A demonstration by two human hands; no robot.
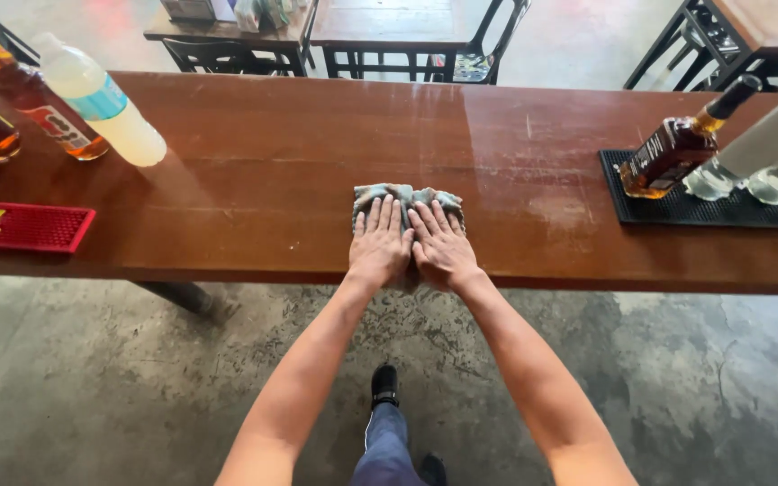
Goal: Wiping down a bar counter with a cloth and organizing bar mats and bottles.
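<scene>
Pressing both flat, open hands side by side on crumpled grey cloth (407, 200) near table (272, 153) front edge: left hand (380, 245), right hand (441, 247); nothing gripped, cloth's long axis runs along that edge.

Both arms are seen bare from the elbows down; no sleeves, watch, rings or gloves are worn on the left hand (378, 245) or the right hand (444, 248). Below them, one leg is clad in dark blue trousers (386, 450), and a black shoe (384, 384) with a rounded toe is worn on the foot.
</scene>
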